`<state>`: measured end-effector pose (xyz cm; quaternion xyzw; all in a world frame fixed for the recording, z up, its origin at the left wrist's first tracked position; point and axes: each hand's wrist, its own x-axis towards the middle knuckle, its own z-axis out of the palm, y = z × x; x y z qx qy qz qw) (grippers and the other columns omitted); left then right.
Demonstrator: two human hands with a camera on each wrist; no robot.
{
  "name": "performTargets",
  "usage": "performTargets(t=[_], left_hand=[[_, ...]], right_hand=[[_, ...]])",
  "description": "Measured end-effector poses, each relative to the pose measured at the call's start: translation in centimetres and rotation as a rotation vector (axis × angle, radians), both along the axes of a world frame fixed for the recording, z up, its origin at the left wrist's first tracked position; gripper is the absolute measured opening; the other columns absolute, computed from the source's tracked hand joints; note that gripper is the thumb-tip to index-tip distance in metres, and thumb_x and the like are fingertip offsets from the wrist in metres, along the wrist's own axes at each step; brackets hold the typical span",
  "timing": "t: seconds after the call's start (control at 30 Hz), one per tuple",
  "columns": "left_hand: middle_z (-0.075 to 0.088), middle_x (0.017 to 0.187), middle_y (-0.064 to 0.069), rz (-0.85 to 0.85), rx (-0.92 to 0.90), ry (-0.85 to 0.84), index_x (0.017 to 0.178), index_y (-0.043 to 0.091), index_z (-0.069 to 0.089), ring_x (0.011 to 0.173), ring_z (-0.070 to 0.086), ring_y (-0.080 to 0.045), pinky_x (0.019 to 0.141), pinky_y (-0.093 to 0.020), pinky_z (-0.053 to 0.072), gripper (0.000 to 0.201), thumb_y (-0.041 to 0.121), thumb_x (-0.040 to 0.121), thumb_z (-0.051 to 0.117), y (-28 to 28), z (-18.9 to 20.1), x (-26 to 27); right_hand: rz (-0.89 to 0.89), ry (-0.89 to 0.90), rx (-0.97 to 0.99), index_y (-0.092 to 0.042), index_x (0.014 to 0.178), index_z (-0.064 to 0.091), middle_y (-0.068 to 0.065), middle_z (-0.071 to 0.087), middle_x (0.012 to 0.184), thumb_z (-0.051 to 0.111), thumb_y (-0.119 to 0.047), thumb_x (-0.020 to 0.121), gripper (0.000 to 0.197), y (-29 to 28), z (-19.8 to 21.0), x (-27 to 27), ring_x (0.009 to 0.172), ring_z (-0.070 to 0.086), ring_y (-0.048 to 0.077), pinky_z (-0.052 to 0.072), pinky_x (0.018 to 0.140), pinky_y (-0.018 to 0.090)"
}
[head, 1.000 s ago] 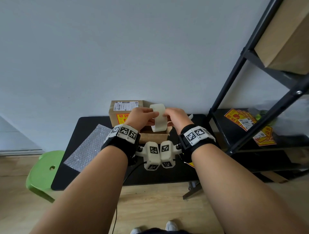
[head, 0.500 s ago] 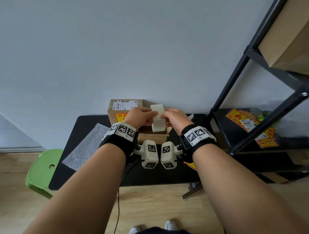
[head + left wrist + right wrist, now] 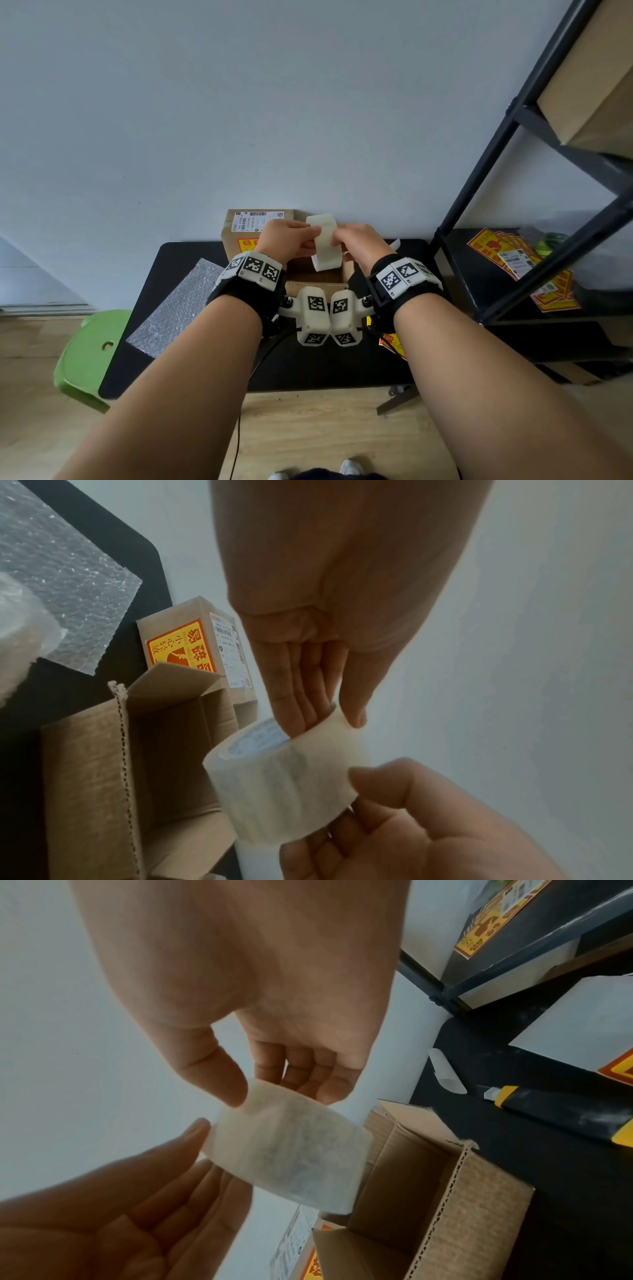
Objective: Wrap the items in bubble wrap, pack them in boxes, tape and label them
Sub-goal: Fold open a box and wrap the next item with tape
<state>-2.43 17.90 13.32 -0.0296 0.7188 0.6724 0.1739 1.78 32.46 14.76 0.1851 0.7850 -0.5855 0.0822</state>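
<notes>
Head view shows the tape roll (image 3: 324,242) slightly higher at centre frame than a second ago, above the open box (image 3: 318,274). Left hand (image 3: 286,240) and right hand (image 3: 358,241) both grasp it, probably hunting the tape's end; sealing hasn't begun.

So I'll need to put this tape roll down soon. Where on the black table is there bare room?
Bare table lies along the near edge, between the bubble wrap sheet and the yellow stickers. The back is crowded: labelled box, open box, utility knife.
</notes>
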Motion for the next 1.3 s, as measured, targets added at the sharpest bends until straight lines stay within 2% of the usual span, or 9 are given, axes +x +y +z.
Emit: performTargets(t=[0.1,0.23,0.4,0.6,0.77,0.97,1.17,1.23,1.3], left_hand=[[0.071,0.093,-0.019,0.066,0.034,-0.067,0.105,-0.007,0.065,0.082,0.070,-0.028,0.081,-0.036,0.059,0.023,0.008,0.088,0.070,0.1,0.2,-0.5],[0.073,0.092,-0.017,0.005,-0.040,-0.046,0.107,-0.006,0.068,0.083,0.072,-0.026,0.078,-0.034,0.060,0.026,0.013,0.089,0.069,-0.1,0.3,-0.8],[0.072,0.098,-0.010,-0.184,-0.146,0.004,0.118,0.016,0.064,0.085,0.070,-0.019,0.073,-0.025,0.060,0.031,0.015,0.088,0.071,-0.2,1.1,-0.1],[0.072,0.104,-0.015,-0.163,-0.102,0.035,0.125,0.008,0.064,0.098,0.070,-0.030,0.088,-0.039,0.058,0.043,0.007,0.084,0.074,0.2,1.1,0.3],[0.073,0.100,-0.014,-0.121,-0.079,0.062,0.121,0.004,0.066,0.081,0.069,-0.019,0.084,-0.037,0.059,0.040,0.007,0.083,0.075,0.4,1.2,0.2],[0.074,0.096,-0.011,-0.081,-0.033,0.019,0.116,0.004,0.069,0.083,0.072,-0.022,0.081,-0.035,0.060,0.036,0.012,0.082,0.077,0.2,1.0,0.4],[0.074,0.086,-0.011,-0.036,-0.011,-0.008,0.111,-0.002,0.067,0.075,0.072,-0.021,0.081,-0.038,0.060,0.032,0.011,0.083,0.076,0.3,1.0,0.6],[0.074,0.090,-0.012,-0.075,-0.036,0.008,0.112,0.001,0.068,0.079,0.072,-0.022,0.082,-0.038,0.059,0.030,0.013,0.085,0.075,0.2,1.2,0.7],[0.073,0.097,-0.012,-0.140,-0.068,0.024,0.111,0.013,0.067,0.084,0.071,-0.022,0.083,-0.036,0.059,0.026,0.013,0.086,0.073,0.2,1.5,1.0]], right_hand=[[0.020,0.002,-0.007,-0.012,0.106,0.066,0.002,0.062,0.094,0.055,-0.002,0.085,0.026,0.0,-0.5,0.1,0.081,0.054,0.013,0.042,0.064,0.022],[-0.009,0.003,-0.032,-0.010,0.091,0.068,0.011,0.063,0.094,0.058,-0.010,0.087,0.011,0.0,-0.9,-0.2,0.084,0.059,0.023,0.047,0.072,0.031],[-0.082,0.010,-0.062,-0.005,0.093,0.065,0.016,0.064,0.101,0.058,-0.014,0.090,0.012,0.4,-1.0,-0.9,0.086,0.061,0.028,0.048,0.070,0.032],[-0.148,0.038,-0.090,-0.008,0.086,0.066,0.013,0.064,0.093,0.056,-0.016,0.090,0.014,0.6,-0.6,-1.1,0.081,0.061,0.028,0.050,0.071,0.034],[-0.089,0.047,-0.030,-0.008,0.083,0.063,0.014,0.060,0.095,0.053,-0.010,0.090,0.012,0.7,0.1,-1.0,0.087,0.061,0.029,0.053,0.084,0.040],[-0.019,0.066,-0.028,-0.012,0.087,0.072,0.013,0.069,0.103,0.055,-0.007,0.081,0.019,0.8,0.0,0.1,0.102,0.064,0.031,0.053,0.090,0.041],[-0.031,0.051,-0.147,-0.013,0.107,0.071,0.011,0.069,0.108,0.052,-0.001,0.086,0.030,0.7,-0.5,0.9,0.096,0.063,0.022,0.052,0.073,0.027],[-0.074,0.045,-0.144,-0.008,0.102,0.071,0.016,0.068,0.110,0.056,-0.006,0.088,0.021,0.7,-0.7,0.7,0.101,0.065,0.028,0.057,0.084,0.038],[-0.113,0.046,-0.153,-0.007,0.092,0.069,0.016,0.067,0.107,0.057,-0.010,0.089,0.012,0.9,-0.7,0.5,0.100,0.065,0.030,0.055,0.086,0.039]])
